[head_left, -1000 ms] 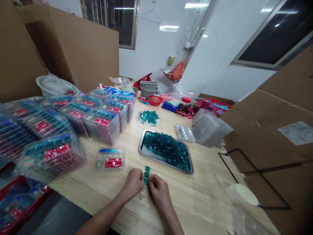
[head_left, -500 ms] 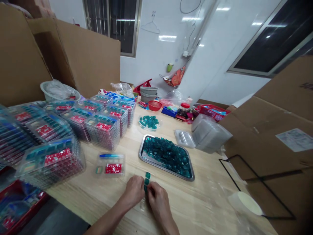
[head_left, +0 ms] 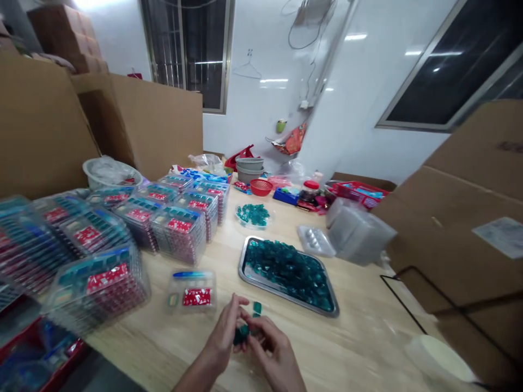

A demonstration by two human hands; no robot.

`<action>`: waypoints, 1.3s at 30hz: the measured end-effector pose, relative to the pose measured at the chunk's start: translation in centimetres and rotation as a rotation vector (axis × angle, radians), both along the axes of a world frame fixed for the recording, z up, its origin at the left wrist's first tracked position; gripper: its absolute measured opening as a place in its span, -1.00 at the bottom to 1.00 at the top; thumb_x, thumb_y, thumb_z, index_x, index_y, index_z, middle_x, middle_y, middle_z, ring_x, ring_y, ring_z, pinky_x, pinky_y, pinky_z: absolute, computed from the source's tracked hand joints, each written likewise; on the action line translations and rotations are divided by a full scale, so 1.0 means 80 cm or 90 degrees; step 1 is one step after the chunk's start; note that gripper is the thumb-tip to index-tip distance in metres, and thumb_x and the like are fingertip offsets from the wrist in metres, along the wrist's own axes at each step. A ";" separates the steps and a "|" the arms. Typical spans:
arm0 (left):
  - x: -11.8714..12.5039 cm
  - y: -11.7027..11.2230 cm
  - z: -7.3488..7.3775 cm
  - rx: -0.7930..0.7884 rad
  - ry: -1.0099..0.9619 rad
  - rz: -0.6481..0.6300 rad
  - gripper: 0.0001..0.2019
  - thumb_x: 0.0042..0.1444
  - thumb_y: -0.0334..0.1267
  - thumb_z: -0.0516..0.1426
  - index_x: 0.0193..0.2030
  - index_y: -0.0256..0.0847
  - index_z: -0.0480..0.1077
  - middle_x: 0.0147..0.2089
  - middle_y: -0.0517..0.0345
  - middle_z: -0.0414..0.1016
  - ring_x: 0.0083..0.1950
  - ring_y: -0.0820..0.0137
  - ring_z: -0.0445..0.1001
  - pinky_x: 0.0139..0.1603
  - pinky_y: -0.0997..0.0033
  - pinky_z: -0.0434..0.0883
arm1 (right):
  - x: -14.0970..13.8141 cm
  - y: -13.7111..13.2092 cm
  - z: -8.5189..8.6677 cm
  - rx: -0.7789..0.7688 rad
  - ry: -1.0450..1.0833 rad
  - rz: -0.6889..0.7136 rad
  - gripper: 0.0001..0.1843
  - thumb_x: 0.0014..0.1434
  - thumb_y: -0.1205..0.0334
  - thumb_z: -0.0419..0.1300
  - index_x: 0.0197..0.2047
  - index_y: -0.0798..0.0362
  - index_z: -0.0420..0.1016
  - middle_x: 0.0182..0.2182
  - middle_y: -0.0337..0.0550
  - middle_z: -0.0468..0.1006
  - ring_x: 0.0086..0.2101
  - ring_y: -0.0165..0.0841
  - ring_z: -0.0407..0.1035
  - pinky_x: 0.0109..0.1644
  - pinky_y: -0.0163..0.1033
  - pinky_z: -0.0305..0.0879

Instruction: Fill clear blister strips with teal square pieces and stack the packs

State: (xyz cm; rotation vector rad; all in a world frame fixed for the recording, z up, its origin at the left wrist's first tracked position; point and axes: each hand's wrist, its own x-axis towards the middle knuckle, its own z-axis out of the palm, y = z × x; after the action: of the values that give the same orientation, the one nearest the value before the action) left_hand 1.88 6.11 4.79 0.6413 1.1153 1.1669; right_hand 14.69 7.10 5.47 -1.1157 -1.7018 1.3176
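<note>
My left hand (head_left: 223,338) and my right hand (head_left: 272,354) meet at the lower middle of the wooden table (head_left: 359,337). Between their fingertips I see a teal cube (head_left: 241,334) on a transparent plastic piece, somewhat blurred. Another teal cube (head_left: 257,308) stands just above my right fingers. Beyond my hands lies a steel tray (head_left: 286,298) heaped with loose teal cubes. A small transparent dish (head_left: 252,215) holds more. To my left sits a single transparent pack (head_left: 191,288) with a red label.
Tall stacks of transparent packs (head_left: 180,234) with red labels fill the table's left side. Grey plastic trays (head_left: 357,231) and a cardboard sheet (head_left: 457,245) stand at the right. Baskets, jars and bags crowd the far end. A red crate (head_left: 24,354) sits below the left edge.
The view has tilted and shifted, so the table sits lower in the picture. My hands have turned the upright row of teal cubes, which now looks bunched between my fingers.
</note>
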 end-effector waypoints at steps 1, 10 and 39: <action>0.002 -0.002 0.000 0.004 0.004 0.005 -0.35 0.03 0.34 -0.13 -0.02 -0.19 0.21 -0.36 0.22 0.31 -0.55 0.54 0.30 -0.65 0.59 0.05 | -0.003 -0.002 0.005 -0.001 0.002 0.018 -0.82 0.03 0.21 0.16 -0.27 0.06 0.48 -0.38 -0.15 0.45 -0.45 -0.32 0.35 -0.42 -0.31 0.19; -0.006 -0.016 0.011 0.038 -0.011 -0.036 -0.67 -0.20 -0.12 0.26 -0.36 -0.29 0.33 -0.45 0.18 0.39 -0.48 0.47 0.39 -0.51 0.51 0.31 | 0.009 0.001 -0.018 -0.135 0.135 -0.021 -0.64 -0.03 -0.04 0.28 -0.33 0.09 0.41 -0.51 -0.18 0.44 -0.50 -0.33 0.32 -0.43 -0.28 0.20; 0.007 -0.021 0.020 -0.049 -0.314 -0.024 -0.85 -0.41 -0.47 0.14 -0.56 -0.27 0.34 -0.61 0.25 0.39 -0.67 0.54 0.34 -0.66 0.60 0.08 | 0.009 -0.017 -0.016 -0.406 0.581 -0.093 -0.70 -0.10 0.15 0.39 -0.47 0.07 0.33 -0.63 -0.39 0.17 -0.63 -0.58 -0.03 -0.54 -0.42 0.08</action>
State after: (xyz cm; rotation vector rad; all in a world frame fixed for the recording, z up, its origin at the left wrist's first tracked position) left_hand 2.40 4.43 6.42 0.2875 0.7203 1.1614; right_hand 15.42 5.75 4.18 -0.7208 -0.5373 1.9271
